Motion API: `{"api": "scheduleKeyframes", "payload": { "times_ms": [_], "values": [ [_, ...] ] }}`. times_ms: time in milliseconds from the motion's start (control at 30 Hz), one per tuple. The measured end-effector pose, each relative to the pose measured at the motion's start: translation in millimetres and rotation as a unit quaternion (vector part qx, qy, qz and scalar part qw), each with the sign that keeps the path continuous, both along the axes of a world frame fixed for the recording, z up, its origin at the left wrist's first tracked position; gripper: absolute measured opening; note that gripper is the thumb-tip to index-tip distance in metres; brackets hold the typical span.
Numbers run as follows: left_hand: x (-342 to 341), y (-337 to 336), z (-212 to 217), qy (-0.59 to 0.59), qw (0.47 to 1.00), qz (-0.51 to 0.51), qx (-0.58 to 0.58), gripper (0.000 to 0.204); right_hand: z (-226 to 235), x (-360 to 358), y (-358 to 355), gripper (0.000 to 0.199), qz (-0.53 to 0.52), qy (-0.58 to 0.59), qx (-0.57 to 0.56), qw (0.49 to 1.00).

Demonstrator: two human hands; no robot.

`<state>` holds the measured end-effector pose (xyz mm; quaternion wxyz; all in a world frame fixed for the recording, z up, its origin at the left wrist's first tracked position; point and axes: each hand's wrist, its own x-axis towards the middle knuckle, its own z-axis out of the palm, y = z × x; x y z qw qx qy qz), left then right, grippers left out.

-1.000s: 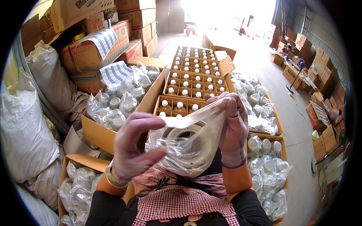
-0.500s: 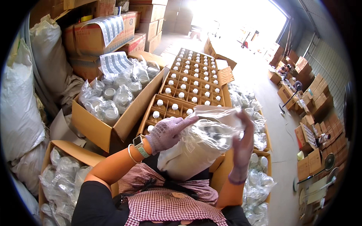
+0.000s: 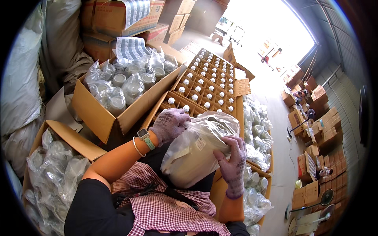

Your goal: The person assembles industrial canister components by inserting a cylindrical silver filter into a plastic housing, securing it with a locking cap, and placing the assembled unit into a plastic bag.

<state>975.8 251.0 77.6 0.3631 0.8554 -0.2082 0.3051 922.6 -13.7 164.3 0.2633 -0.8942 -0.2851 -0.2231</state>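
Wearing a checked apron (image 3: 169, 218) on the near side of a clear plastic bag (image 3: 199, 149) around a pale cylinder (image 3: 189, 163), we pinch the bag's left edge with our gloved left hand (image 3: 169, 125) and hold our gloved right hand (image 3: 233, 165) against its right side, thumb and fingers parted. Left of the bag stands a carton (image 3: 73, 141) of bagged containers (image 3: 55, 177); beyond the bag, white-capped bottles (image 3: 195, 97) stand in divided cartons (image 3: 239, 112).

Overexposed doorway (image 3: 271, 24), fisheye bending, black corners
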Motion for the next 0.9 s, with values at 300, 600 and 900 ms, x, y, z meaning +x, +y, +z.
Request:
{"api": "scheduleKeyframes", "payload": {
  "times_ms": [300, 600, 900],
  "values": [
    [-31.4, 23.0, 29.8, -0.131, 0.952, -0.244, 0.131, 0.017, -5.8, 1.5, -27.1, 0.044, 0.055, 0.072, 0.067, 0.994],
    [-49.5, 20.6, 33.4, -0.02, 0.905, -0.411, 0.108, 0.013, -3.2, -15.8, -45.1, 0.044, 0.089, 0.121, 0.079, 0.985],
    [-73.1, 16.8, 44.1, -0.031, 0.913, -0.392, 0.112, 0.018, -6.4, -23.9, -54.6, 0.043, 0.097, 0.109, 0.065, 0.987]
  ]
}}
